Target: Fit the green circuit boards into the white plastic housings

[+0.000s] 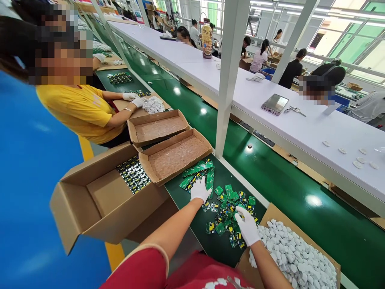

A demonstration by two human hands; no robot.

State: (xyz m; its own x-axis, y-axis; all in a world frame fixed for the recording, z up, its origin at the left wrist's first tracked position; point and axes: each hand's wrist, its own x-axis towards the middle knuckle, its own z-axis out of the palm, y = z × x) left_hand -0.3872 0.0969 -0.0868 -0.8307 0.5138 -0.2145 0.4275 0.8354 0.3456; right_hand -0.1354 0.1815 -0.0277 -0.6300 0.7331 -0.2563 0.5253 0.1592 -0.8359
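Note:
My left hand [201, 190], in a white glove, rests at the near end of several long green circuit board strips [210, 178], its fingers apart. Close to it is a loose pile of small circuit boards [229, 197], some showing green undersides, others yellow and black parts. Over the right side of this pile is my right hand [247, 225], also gloved, with thumb and fingers apart and curved toward the boards. Its fingertips partly cover the boards below, and I see nothing clearly gripped. Both hands are above the dark green work surface [197, 224].
White plastic pieces [296, 253] heap on cardboard at the right. Two shallow cardboard trays [176, 154] and a large carton [99, 200] holding board panels stand left. A co-worker in yellow [81, 108] sits beyond. A white post [227, 80] and shelf [195, 60] rise ahead.

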